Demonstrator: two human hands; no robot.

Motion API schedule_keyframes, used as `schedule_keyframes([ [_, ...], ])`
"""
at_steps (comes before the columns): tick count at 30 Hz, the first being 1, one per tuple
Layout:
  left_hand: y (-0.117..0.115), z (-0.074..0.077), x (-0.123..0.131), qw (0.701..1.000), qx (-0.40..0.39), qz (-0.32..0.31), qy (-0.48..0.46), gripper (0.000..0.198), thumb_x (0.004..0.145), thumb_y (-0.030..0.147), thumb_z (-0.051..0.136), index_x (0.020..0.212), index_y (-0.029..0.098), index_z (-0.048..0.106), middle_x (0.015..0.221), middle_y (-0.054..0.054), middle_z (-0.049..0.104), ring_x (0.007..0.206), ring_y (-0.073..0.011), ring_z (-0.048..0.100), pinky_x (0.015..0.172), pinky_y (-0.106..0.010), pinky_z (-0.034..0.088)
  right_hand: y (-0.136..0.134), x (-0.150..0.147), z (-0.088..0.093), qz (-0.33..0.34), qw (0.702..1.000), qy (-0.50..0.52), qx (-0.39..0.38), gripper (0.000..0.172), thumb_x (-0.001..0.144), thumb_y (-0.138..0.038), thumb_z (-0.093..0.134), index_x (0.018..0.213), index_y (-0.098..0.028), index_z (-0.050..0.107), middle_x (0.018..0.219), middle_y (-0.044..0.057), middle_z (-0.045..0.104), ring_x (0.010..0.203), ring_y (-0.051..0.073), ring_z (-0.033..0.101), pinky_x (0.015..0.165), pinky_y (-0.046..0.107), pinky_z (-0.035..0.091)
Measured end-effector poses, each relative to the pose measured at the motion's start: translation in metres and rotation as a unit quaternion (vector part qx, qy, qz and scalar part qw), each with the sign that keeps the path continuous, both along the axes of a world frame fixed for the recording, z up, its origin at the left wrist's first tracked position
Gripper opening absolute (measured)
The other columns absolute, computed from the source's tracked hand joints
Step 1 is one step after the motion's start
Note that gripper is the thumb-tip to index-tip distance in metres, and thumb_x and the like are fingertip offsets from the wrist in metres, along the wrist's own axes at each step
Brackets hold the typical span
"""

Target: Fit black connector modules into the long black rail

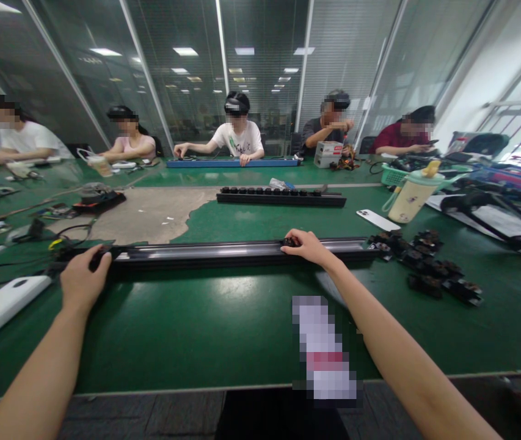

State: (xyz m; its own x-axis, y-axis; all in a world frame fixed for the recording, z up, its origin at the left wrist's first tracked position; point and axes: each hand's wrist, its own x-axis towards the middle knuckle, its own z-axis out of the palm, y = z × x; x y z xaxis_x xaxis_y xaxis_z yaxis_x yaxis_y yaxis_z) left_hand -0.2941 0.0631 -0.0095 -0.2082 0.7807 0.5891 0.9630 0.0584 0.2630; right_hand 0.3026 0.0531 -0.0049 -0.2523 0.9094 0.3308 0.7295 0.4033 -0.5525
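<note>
A long black rail [205, 252] with a shiny grey channel along its top lies crosswise on the table in front of me. At its left end, my left hand [82, 276] is closed, thumb and fingers around the dark end; exactly what sits between them is partly hidden. Further right along the rail, my right hand [309, 248] pinches a small black block [289, 242] at the channel, the fingers covering part of it. Beyond the rail's right end, several loose black blocks [429, 260] with brownish tops lie in a pile.
Behind the rail stands a second black rail [283, 198] carrying a row of black pieces. A white phone [378, 220] and a yellow cup [413, 198] are at right. A white power bank-like slab [8, 308] lies left. Several people sit across the green table [187, 336].
</note>
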Motion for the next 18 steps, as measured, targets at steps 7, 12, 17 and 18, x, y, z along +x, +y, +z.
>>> schedule_keyframes([
  [7,-0.0007,0.0004,0.0006,1.000,-0.007,0.003,-0.004,0.067,0.093,0.060,0.039,0.137,0.013,0.057,0.130,-0.016,0.062,0.121,-0.0301,0.055,0.107,-0.044,0.041,-0.0019,-0.0007,0.0021,-0.004,1.000,0.012,-0.004,0.027,0.078,-0.046,0.067,0.086,-0.022,0.058,0.072,-0.004,0.054,0.068,0.014,0.048,0.070,0.028,0.029],
  [12,-0.0019,0.0022,0.0037,1.000,-0.005,0.004,-0.009,0.067,0.092,0.059,0.039,0.137,0.013,0.058,0.131,-0.015,0.062,0.122,-0.0287,0.055,0.108,-0.043,0.040,-0.0034,-0.0017,0.0038,-0.005,1.000,0.011,0.000,0.025,0.078,-0.044,0.066,0.085,-0.022,0.057,0.071,-0.004,0.054,0.068,0.014,0.047,0.069,0.028,0.029],
  [17,-0.0027,0.0035,0.0046,1.000,-0.011,0.006,-0.013,0.066,0.092,0.059,0.040,0.136,0.013,0.058,0.131,-0.015,0.062,0.123,-0.0293,0.055,0.108,-0.042,0.040,-0.0036,-0.0022,0.0041,-0.007,1.000,0.005,0.002,0.024,0.077,-0.043,0.065,0.084,-0.022,0.057,0.072,-0.004,0.054,0.069,0.015,0.048,0.070,0.028,0.029],
  [18,-0.0028,0.0034,0.0045,1.000,-0.012,0.005,-0.014,0.066,0.092,0.059,0.040,0.136,0.013,0.058,0.131,-0.016,0.062,0.123,-0.0296,0.055,0.108,-0.042,0.040,-0.0035,-0.0022,0.0040,-0.007,1.000,0.004,0.003,0.023,0.077,-0.043,0.065,0.084,-0.022,0.057,0.072,-0.004,0.055,0.069,0.015,0.048,0.070,0.028,0.029],
])
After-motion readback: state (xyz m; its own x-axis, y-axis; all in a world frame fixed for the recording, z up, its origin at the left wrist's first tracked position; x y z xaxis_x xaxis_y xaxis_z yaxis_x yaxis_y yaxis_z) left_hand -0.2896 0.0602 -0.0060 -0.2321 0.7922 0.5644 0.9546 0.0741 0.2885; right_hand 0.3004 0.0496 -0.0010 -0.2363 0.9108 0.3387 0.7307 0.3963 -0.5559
